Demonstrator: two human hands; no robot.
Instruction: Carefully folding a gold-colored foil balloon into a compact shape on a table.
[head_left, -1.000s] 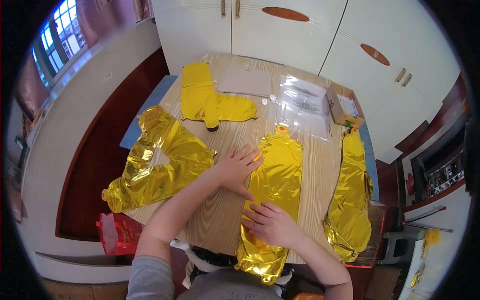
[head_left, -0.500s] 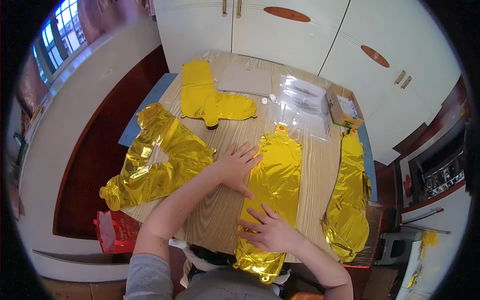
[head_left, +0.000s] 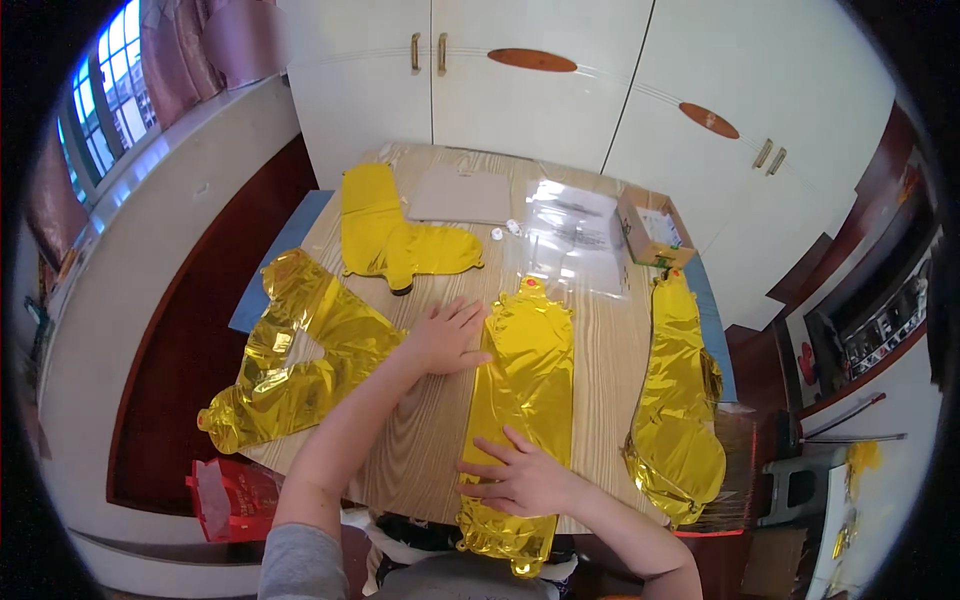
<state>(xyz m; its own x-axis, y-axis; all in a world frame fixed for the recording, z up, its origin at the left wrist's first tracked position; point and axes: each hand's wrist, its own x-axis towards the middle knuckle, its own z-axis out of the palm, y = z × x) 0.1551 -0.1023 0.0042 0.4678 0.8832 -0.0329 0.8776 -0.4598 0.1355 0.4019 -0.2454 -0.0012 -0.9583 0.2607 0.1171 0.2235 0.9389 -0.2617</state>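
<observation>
A long, flat gold foil balloon [head_left: 530, 390] lies lengthwise in front of me, its near end hanging past the table's front edge. My left hand [head_left: 446, 338] rests spread at its left edge, partly over the bare wood. Lower down, my right hand [head_left: 525, 480] lies with fingers apart on the foil. To the left sits an A-shaped gold foil balloon [head_left: 290, 370], creased and shiny. Behind it is an L-shaped gold foil balloon [head_left: 390, 235]. A further crumpled gold foil balloon [head_left: 675, 400] runs along the table's right side.
At the back of the wood-grain table [head_left: 410, 470] lie a beige flat board [head_left: 460, 195], a clear plastic bag [head_left: 575, 240] and small white bits [head_left: 505, 231]. An open cardboard box [head_left: 655, 230] stands back right. Beyond are white cabinets [head_left: 540, 110]. A red bag [head_left: 235, 500] is lower left.
My head view has tilted up, so the table sits lower in the picture. My left hand has shifted slightly off the long balloon toward the bare wood; my right hand stays on it.
</observation>
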